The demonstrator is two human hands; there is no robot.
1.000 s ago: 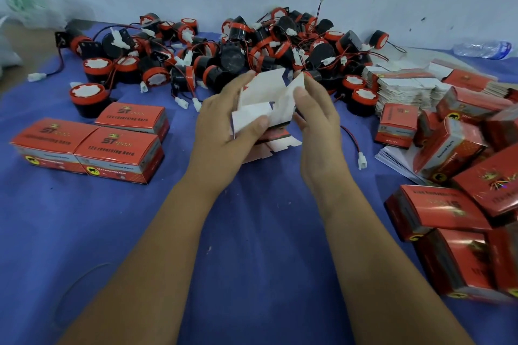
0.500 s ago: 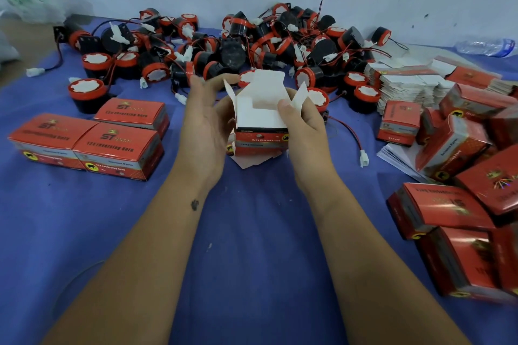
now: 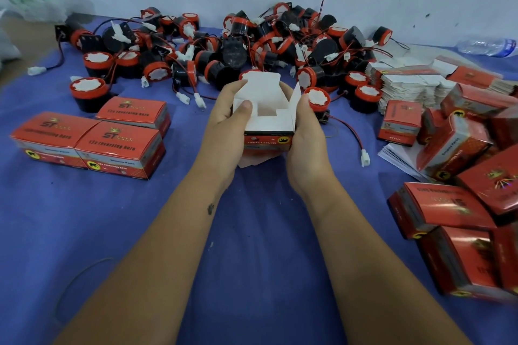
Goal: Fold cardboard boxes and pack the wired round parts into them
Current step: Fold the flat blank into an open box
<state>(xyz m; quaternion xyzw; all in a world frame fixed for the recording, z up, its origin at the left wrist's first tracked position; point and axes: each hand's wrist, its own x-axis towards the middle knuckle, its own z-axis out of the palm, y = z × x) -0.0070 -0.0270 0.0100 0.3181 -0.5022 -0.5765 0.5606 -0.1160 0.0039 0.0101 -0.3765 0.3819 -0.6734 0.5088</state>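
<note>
1. Blue cloth (image 3: 252,246) covered the tabletop, with a pale wall behind.
2. Left hand (image 3: 224,117) and right hand (image 3: 307,131) each grasped a side of an open red-and-white cardboard box (image 3: 266,123) at mid-table, its white flaps upright.
3. Black-and-red wired round parts (image 3: 238,45) lay heaped along the far edge.
4. Closed red boxes (image 3: 112,143) sat toward the left edge; more red boxes (image 3: 454,204) were piled at the right edge.

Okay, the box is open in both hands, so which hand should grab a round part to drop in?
Probably the right hand: a red-capped round part lies just beyond its fingertips, while the left hand grips the open box with its thumb hooked over the rim and can steady it.
</note>
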